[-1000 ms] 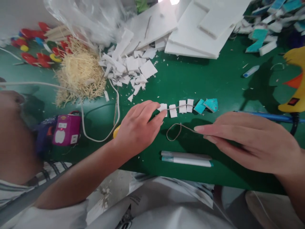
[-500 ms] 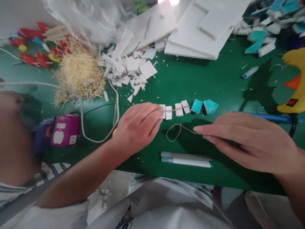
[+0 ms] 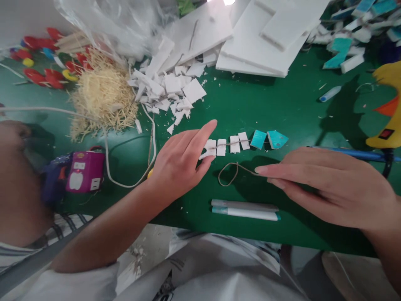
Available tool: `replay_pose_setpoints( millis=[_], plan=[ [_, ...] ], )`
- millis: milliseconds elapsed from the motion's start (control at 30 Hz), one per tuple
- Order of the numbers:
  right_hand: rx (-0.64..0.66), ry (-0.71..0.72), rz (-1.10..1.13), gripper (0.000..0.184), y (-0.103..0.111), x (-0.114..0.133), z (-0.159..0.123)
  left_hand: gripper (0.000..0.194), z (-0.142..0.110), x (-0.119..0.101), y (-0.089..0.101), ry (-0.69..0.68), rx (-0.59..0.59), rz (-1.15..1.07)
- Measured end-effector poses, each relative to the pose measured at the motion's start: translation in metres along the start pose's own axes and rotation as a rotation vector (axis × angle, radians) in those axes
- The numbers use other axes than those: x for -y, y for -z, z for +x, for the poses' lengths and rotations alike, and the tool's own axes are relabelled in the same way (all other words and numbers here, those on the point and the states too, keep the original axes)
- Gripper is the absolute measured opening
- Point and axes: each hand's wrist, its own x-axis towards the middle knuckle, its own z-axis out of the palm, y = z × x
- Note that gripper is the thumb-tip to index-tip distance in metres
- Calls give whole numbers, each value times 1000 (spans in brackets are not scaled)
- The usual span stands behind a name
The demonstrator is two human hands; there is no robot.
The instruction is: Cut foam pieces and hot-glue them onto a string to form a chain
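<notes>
The left hand [image 3: 180,161] is spread wide, its fingertips touching the white end piece [image 3: 209,148] of a foam row. The right hand [image 3: 326,186] pinches a string [image 3: 232,171], looped just beyond its fingertips on the table [image 3: 282,104].

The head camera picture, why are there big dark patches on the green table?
Head view: those are shadows; light from above falls past the right hand and left hand onto the table. The top edge glares white, and the table's edges look bent.

White foam squares [image 3: 224,146], matt
</notes>
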Motion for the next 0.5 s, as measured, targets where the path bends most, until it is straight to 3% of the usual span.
replay_pose_setpoints(
  millis=[133, 233, 333, 400, 433, 500],
  plan=[
    [-3, 0, 17, 34, -1, 1, -1, 43, 0, 0, 13, -23, -136, -94],
    [-25, 4, 36, 35, -2, 3, 0, 19, 0, -9, 31, 101, -191, -334],
    [-35, 1, 46, 37, -2, 3, 0, 12, 4, -28, 45, 220, -125, -719],
    [-21, 11, 59, 40, -2, 2, -1, 13, 10, -41, 45, 284, 19, -939],
    [-20, 14, 63, 41, -3, 2, -1, 11, 14, -46, 42, 301, 60, -991],
    [-24, 9, 59, 43, -3, 2, -1, 11, 21, -51, 33, 284, 18, -922]
  ],
)
